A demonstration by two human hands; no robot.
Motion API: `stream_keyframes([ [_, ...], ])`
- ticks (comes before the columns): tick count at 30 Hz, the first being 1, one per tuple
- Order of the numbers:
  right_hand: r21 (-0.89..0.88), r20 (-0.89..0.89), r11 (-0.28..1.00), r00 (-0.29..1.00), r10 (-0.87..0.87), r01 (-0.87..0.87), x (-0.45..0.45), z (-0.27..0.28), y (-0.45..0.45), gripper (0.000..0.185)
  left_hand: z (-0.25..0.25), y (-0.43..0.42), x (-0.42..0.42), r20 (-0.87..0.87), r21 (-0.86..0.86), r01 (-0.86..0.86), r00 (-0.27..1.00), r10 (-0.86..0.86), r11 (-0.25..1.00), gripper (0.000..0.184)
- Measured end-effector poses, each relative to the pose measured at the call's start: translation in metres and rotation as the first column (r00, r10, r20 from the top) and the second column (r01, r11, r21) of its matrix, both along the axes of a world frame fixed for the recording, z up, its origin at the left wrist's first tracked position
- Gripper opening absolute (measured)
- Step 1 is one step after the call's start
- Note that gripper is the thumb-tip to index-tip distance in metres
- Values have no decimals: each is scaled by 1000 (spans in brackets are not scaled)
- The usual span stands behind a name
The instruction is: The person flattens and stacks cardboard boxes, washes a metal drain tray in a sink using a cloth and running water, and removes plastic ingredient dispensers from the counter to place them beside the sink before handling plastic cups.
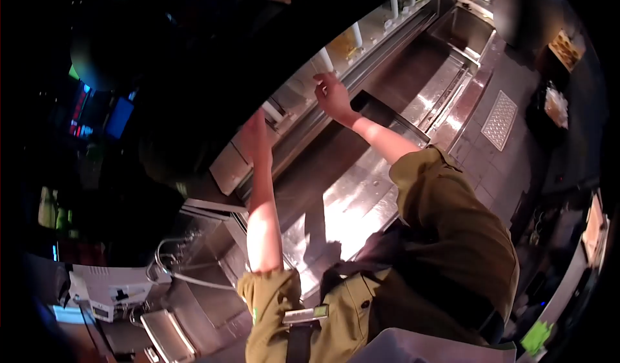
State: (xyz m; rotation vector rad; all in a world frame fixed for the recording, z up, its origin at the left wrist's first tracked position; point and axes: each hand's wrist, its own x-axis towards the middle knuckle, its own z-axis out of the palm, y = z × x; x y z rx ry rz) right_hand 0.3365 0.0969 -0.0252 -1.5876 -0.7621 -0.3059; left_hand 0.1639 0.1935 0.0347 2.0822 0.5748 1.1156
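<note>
Both my arms reach forward over a stainless steel counter (310, 163) to a lit shelf (229, 169) along its far side. My right hand (333, 98) is raised at the shelf's edge, fingers loosely bent and apart, with nothing visible in them. Just beyond it stands a white upright tube (325, 59). Further left, my left hand (257, 137) is over the shelf, beside another white tube (274, 112). Its fingers are lost in shadow and against the dark ledge, so any grip is hidden.
Further right along the counter is a steel sink basin (466, 28). A grey machine (110, 292) stands at lower left, near a curved metal hose (194, 280). A dark ledge overhangs the shelf. On the tiled floor lies a metal plate (500, 120).
</note>
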Motion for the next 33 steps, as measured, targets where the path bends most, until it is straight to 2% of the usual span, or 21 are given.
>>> stream_keyframes([
  [2,111,-53,994,998,15,-9,5,5,-21,20,21,-9,42,-32,-192,-82,996,78,978,42],
  [3,145,-64,989,998,28,-18,15,2,-25,20,20,-6,60,94,-382,-84,987,129,920,44],
  [5,165,-77,985,995,64,-51,33,-8,-35,19,7,2,82,309,-701,5,903,298,713,49],
  [6,152,-78,986,993,87,-74,39,-14,-40,18,-3,8,84,187,-517,-173,933,308,839,50],
  [7,144,-77,985,992,104,-92,45,-17,-43,18,-12,20,83,65,-276,-307,939,337,911,52],
  [8,140,-59,986,994,95,-86,50,-20,-44,18,-22,32,84,5,-81,-394,918,396,915,42],
  [9,133,-45,988,995,85,-79,52,-25,-47,18,-31,47,85,-10,29,-457,889,457,889,32],
  [11,120,-1,991,998,62,-61,59,-31,-53,17,-41,64,86,5,156,-544,835,550,824,13],
  [13,162,-85,983,991,102,-87,67,-28,-53,17,-29,50,88,180,-69,-485,854,489,872,21],
  [14,185,-125,977,984,129,-105,70,-25,-51,17,-4,14,83,266,-298,-344,866,423,891,27],
  [15,210,-125,971,981,146,-118,74,-18,-49,16,12,-19,76,360,-497,-168,853,378,851,32],
  [18,254,-89,957,982,167,-139,81,6,-32,15,21,-91,66,487,-470,-198,754,440,860,40],
  [19,221,-32,971,995,96,-87,86,14,-21,17,22,-103,59,469,-537,-214,728,500,816,39],
  [21,-18,-25,995,995,97,-97,92,39,-11,19,21,-126,43,417,-669,-235,667,618,705,38],
  [22,-141,-15,985,995,98,-99,94,51,-5,21,22,-140,38,451,-589,-259,681,577,765,39],
  [25,5,-202,958,938,281,-286,125,34,51,29,35,-169,19,430,-673,-224,657,619,705,39],
  [27,66,-317,923,869,379,-379,122,47,48,34,45,-185,7,458,-693,-199,621,636,693,39],
  [29,126,-385,907,822,418,-402,122,45,54,38,50,-197,-8,423,-689,-232,640,641,686,38],
  [31,-9,-123,994,987,106,-108,114,46,59,37,56,-210,-25,390,-710,-234,655,647,665,37],
  [32,-32,30,998,998,-54,55,109,49,63,36,54,-214,-33,394,-707,-228,659,641,669,37],
  [33,62,-71,995,994,-79,83,90,66,50,38,53,-220,-43,392,-706,-224,666,634,672,37],
])
